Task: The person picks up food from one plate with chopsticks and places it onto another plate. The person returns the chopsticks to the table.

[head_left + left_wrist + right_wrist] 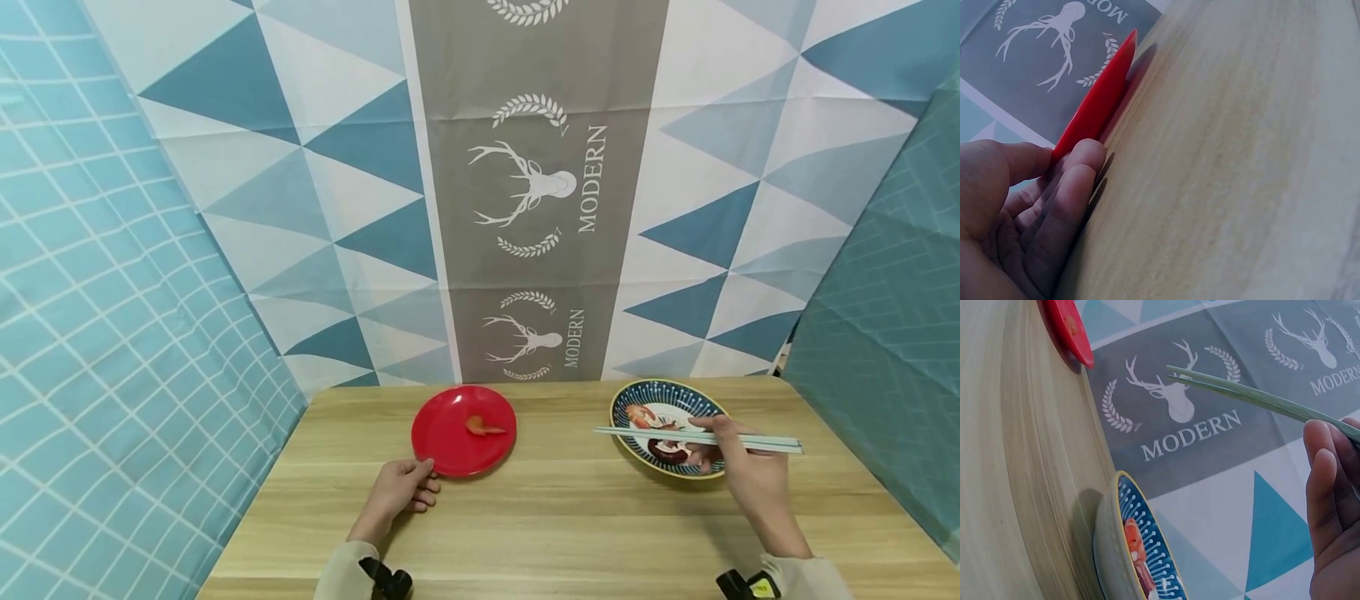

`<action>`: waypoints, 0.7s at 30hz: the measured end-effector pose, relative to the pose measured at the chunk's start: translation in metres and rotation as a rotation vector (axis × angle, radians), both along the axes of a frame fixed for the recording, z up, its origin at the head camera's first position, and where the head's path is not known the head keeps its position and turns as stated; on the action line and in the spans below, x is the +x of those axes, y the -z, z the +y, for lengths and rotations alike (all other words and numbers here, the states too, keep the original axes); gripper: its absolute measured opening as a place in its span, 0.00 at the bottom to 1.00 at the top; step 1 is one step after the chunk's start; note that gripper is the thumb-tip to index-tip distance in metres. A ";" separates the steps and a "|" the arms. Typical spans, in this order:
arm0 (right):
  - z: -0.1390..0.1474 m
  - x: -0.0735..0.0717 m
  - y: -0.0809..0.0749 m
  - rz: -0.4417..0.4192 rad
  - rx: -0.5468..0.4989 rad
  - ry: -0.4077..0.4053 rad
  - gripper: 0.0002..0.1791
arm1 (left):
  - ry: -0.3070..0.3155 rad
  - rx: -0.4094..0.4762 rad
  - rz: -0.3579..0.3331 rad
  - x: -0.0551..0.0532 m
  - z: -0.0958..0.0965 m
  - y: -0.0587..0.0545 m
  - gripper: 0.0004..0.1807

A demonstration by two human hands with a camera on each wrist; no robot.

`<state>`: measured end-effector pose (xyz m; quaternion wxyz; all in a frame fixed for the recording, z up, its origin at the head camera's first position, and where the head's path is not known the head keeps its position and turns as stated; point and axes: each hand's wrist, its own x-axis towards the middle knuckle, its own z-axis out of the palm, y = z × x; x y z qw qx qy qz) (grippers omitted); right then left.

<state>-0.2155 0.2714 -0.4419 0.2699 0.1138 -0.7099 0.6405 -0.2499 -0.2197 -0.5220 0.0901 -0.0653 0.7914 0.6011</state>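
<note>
In the head view my left hand (405,487) pinches the near-left rim of a round red plate (442,425), thumb on top and fingers beneath. One small orange-brown piece of food (480,426) lies on that plate. My right hand (750,471) holds a pair of pale green chopsticks (765,442) above a patterned bowl (630,387). Their tips point left and lie close together with nothing between them, as the right wrist view also shows. Inside the blue-and-white bowl are an orange piece of food (640,415) and a dark reddish piece (666,451).
Both dishes stand towards the back of a wooden table (555,517), the plate left and the bowl right. A patterned cloth (360,192) hangs behind the table. A blue checked cloth (112,333) borders the left side, a teal one (885,333) the right.
</note>
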 end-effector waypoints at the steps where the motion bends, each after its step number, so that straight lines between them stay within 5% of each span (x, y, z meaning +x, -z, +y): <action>1: 0.001 0.000 -0.001 0.002 0.004 0.005 0.19 | 0.001 0.000 0.000 0.000 0.000 0.000 0.23; 21: 0.006 0.008 0.006 -0.019 0.018 0.056 0.23 | -0.006 -0.006 0.008 0.002 0.001 -0.001 0.23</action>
